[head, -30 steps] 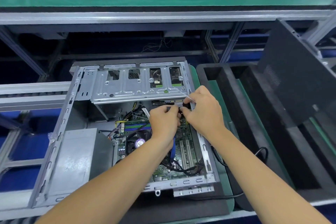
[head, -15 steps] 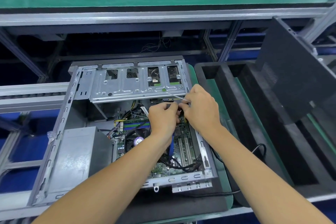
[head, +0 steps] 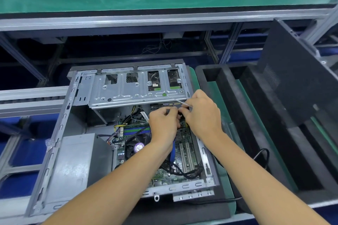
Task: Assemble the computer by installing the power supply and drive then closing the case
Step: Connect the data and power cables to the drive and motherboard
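The drive [head: 165,83] is sitting in the cage at the far end of the open case [head: 54,151], its long axis running away from the viewer. Both hands are staying beneath it, as a second ago: left hand [head: 162,124] and right hand [head: 203,115] are pinching a small connector [head: 180,113], suggesting cabling is unfinished. The power supply [head: 73,166] is lying near left.

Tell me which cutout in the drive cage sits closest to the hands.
The rightmost cutout, with green showing inside it, just above the right hand; the other three lie farther left.
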A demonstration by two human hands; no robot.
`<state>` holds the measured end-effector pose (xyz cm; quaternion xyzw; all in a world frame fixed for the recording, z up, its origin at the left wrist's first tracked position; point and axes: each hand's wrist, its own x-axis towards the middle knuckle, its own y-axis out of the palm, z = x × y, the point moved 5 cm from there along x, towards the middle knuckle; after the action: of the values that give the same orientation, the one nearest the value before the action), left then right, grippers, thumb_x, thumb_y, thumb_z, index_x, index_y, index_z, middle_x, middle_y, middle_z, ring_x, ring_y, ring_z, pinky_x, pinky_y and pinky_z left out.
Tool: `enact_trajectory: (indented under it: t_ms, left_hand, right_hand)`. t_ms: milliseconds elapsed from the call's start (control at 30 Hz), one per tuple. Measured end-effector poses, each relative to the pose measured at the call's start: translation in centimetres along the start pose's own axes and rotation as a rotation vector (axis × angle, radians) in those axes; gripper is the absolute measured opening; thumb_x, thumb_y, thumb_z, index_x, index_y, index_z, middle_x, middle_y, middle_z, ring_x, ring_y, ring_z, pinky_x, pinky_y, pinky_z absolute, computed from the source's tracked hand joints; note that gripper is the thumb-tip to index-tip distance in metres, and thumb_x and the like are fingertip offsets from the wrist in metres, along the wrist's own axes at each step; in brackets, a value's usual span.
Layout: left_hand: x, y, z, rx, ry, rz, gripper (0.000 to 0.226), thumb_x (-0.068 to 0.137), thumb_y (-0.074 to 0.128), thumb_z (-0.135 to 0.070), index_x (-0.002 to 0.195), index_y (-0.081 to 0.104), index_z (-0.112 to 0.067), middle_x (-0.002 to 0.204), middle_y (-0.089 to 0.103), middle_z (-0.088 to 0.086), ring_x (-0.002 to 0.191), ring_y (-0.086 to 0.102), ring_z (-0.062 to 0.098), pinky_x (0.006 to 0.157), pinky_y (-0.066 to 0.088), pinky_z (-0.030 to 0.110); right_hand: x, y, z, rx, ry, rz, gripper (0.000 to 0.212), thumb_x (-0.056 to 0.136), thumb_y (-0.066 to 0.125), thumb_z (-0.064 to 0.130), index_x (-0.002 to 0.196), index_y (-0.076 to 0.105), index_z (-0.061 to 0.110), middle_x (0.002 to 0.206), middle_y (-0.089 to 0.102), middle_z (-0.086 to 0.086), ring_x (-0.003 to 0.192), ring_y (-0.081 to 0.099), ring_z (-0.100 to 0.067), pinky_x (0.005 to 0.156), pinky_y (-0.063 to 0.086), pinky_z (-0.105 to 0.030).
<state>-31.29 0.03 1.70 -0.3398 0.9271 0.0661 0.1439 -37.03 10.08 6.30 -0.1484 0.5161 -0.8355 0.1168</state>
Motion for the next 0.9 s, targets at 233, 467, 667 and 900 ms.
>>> enact_trajectory:
  t_ms: [233, 467, 667, 900]
  left_hand:
    - [0.21, 0.04, 0.1, -0.002, -0.007, 0.011, 0.032, 0.089, 0.057, -0.005, 0.058, 0.063, -0.007, 0.044, 0.05, 0.003, 0.04, 0.041, 0.012, 0.042, 0.033, 0.021]
    - [0.28, 0.05, 0.16, -0.027, -0.021, 0.02, 0.035, 0.09, 0.056, -0.005, 0.055, 0.061, -0.007, 0.043, 0.047, 0.004, 0.04, 0.039, 0.013, 0.042, 0.032, 0.02]
    - [0.32, 0.1, 0.06, -0.044, -0.035, 0.023, 0.03, 0.089, 0.055, -0.001, 0.061, 0.063, -0.001, 0.043, 0.047, 0.003, 0.04, 0.038, 0.011, 0.041, 0.033, 0.018]
    - [0.16, 0.13, -0.07, -0.059, -0.061, 0.02, 0.027, 0.089, 0.054, -0.001, 0.064, 0.063, 0.001, 0.045, 0.046, 0.004, 0.04, 0.038, 0.012, 0.04, 0.031, 0.017]
  right_hand:
    - [0.02, -0.05, 0.15, -0.036, 0.006, 0.047, 0.021, 0.094, 0.062, 0.036, 0.092, 0.072, 0.017, 0.092, 0.039, 0.005, 0.069, 0.046, -0.021, 0.06, 0.037, -0.031]
    - [0.13, 0.06, 0.12, -0.048, 0.016, 0.049, 0.023, 0.094, 0.06, 0.034, 0.088, 0.069, 0.014, 0.095, 0.045, 0.001, 0.069, 0.046, -0.022, 0.06, 0.036, -0.03]
    - [0.35, 0.18, -0.06, -0.038, 0.018, 0.058, 0.025, 0.092, 0.063, 0.036, 0.083, 0.068, 0.013, 0.091, 0.046, 0.001, 0.07, 0.047, -0.021, 0.059, 0.035, -0.03]
    - [0.31, 0.43, -0.16, -0.044, 0.007, 0.048, 0.028, 0.09, 0.064, 0.035, 0.072, 0.062, 0.014, 0.083, 0.039, 0.004, 0.064, 0.044, -0.022, 0.054, 0.029, -0.029]
